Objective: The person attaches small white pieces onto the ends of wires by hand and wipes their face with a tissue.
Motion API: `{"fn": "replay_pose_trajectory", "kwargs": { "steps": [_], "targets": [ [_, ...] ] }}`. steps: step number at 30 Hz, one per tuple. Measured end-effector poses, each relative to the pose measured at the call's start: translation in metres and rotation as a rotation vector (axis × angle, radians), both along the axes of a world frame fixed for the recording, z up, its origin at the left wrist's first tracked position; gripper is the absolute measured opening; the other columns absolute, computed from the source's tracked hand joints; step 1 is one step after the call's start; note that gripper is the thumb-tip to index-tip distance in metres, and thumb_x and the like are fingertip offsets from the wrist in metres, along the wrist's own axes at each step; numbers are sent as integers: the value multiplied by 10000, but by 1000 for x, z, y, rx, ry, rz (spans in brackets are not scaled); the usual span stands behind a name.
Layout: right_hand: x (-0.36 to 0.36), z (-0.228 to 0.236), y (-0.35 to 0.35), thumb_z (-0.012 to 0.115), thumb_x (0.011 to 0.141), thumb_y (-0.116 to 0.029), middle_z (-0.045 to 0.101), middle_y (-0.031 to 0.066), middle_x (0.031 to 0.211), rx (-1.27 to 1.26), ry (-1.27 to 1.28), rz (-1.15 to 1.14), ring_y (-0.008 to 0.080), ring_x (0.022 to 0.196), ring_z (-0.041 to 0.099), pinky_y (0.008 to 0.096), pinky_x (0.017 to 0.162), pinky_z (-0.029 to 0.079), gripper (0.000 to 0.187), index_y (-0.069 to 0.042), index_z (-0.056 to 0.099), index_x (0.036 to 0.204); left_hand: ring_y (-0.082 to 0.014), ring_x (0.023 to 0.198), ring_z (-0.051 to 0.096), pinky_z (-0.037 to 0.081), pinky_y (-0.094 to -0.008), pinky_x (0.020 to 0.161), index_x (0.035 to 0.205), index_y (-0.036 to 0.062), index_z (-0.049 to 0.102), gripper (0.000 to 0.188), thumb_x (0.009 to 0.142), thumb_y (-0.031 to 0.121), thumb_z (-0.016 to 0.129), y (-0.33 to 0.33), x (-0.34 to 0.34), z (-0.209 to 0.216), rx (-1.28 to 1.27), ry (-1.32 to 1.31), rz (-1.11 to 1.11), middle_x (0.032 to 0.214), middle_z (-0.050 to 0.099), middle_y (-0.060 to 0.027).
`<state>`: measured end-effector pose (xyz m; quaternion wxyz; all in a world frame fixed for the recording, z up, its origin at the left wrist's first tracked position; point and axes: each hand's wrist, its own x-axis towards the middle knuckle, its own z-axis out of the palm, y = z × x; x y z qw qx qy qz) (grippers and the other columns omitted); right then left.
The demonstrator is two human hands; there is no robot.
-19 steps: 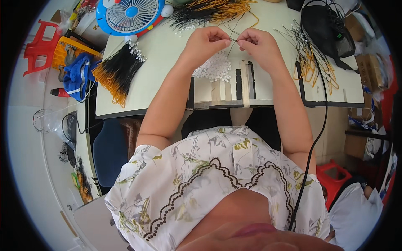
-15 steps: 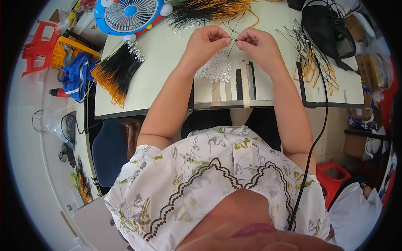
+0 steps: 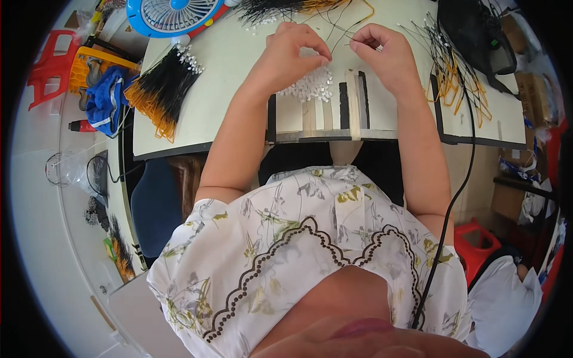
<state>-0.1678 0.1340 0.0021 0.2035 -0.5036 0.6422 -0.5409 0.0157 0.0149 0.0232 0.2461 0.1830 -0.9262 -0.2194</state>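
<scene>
Above a loose pile of small white plastic connectors (image 3: 315, 85), my left hand (image 3: 289, 56) has its thumb and index finger pinched together. A thin dark wire runs up from those fingertips. Across a small gap, my right hand (image 3: 387, 59) pinches a thin black wire (image 3: 341, 40) whose strands cross those behind it. Whether a connector is in either pinch is too small to tell. Beyond my hands lies a bundle of black and orange wires (image 3: 280, 7).
A bundle of black-and-orange wires with white ends (image 3: 167, 89) lies at left, below a blue fan (image 3: 173, 15). More loose wires (image 3: 450, 77) and a black mesh bag (image 3: 477, 45) are at right. Flat strips (image 3: 344, 107) line the table's front edge. A black cable hangs over my right side.
My hands have moved apart; the right one shifted right, the left fingertips stay near the pile. The whole view has shifted slightly, so the table sits a little higher.
</scene>
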Motion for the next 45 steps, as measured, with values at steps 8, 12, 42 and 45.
{"fn": "replay_pose_trajectory", "kwargs": {
  "steps": [8, 12, 42, 45],
  "targets": [
    [3, 0, 1, 703, 832, -86, 650, -5, 781, -10, 43, -36, 94, 757, 561, 254, 747, 467, 97, -11, 669, 884, -241, 1109, 480, 260, -413, 1014, 806, 141, 752, 76, 733, 162, 744, 9, -13, -11, -119, -219, -22, 916, 629, 7],
    [3, 2, 1, 702, 837, -86, 651, -6, 788, -15, 43, -63, 93, 762, 568, 252, 754, 472, 99, -9, 665, 885, -243, 1110, 481, 259, -420, 1006, 803, 143, 756, 85, 722, 165, 751, 3, -19, -18, -98, -179, 63, 910, 632, 7],
    [10, 15, 6, 704, 794, -92, 621, -23, 784, -340, 454, -101, 141, 807, 584, 371, 1014, 331, 68, -88, 638, 812, -116, 775, 634, 518, -237, 721, 1066, -31, 669, 168, 908, 8, 629, 7, -15, -2, 1167, 401, -101, 912, 697, -83],
    [9, 13, 6, 703, 793, -94, 619, -26, 778, -329, 444, -95, 136, 796, 579, 370, 1013, 331, 66, -89, 640, 810, -123, 775, 654, 536, -244, 707, 1023, -24, 685, 146, 887, 19, 658, 8, -17, -3, 1199, 429, -115, 892, 707, -94]
  ]
}}
